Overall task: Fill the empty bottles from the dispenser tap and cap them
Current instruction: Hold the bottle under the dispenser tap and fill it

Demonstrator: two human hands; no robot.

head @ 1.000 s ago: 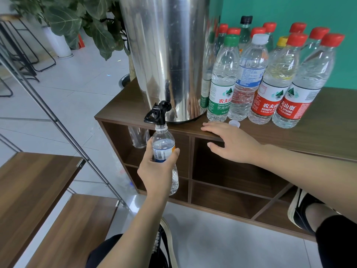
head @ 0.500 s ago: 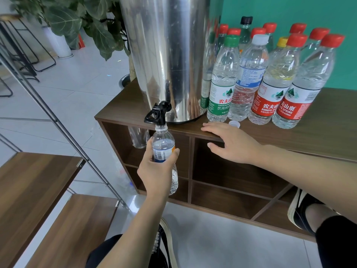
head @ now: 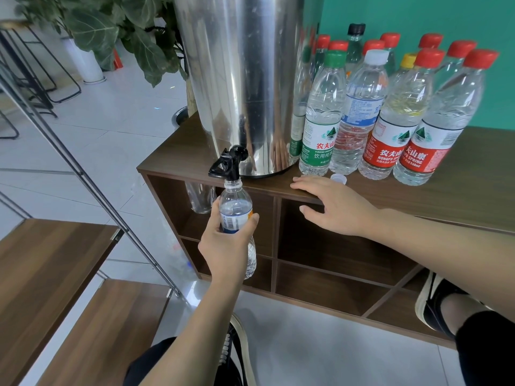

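My left hand (head: 224, 246) grips a small clear bottle (head: 235, 207) with a blue label, held upright with its open neck right under the black tap (head: 227, 164) of the steel dispenser (head: 239, 79). Water fills most of the bottle. My right hand (head: 334, 204) rests flat, fingers straight, on the front edge of the wooden cabinet (head: 473, 190). A small white cap (head: 338, 178) lies on the top just beyond its fingers. Several capped bottles (head: 370, 112) stand in a cluster right of the dispenser.
The cabinet has open cubbies below; a clear empty container (head: 200, 197) stands in the top left one. Wooden steps (head: 41, 274) with a metal rail (head: 92, 179) lie to the left. A potted plant (head: 111, 32) stands behind the dispenser. My feet are on the tiled floor.
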